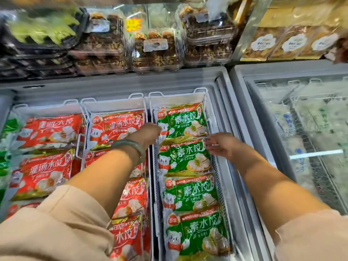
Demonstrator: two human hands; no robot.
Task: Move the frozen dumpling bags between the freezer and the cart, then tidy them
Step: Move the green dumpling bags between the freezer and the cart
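Freezer basket (pixel 155 185): left hand (pixel 148 133) (fingers hidden) and spread right hand (pixel 222 144) flank the farthest green dumpling bag (pixel 182 121), apparently to straighten it.

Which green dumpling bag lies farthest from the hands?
The green plastic dumpling bag at the row's near end, lowest in view; left hand and right hand are at its far end.

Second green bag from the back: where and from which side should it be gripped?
Likely by its two side edges, left hand and right hand coming from above. The bag lies flat, label up, in the basket, with other bags butting its far and near ends, leaving only the sides free.
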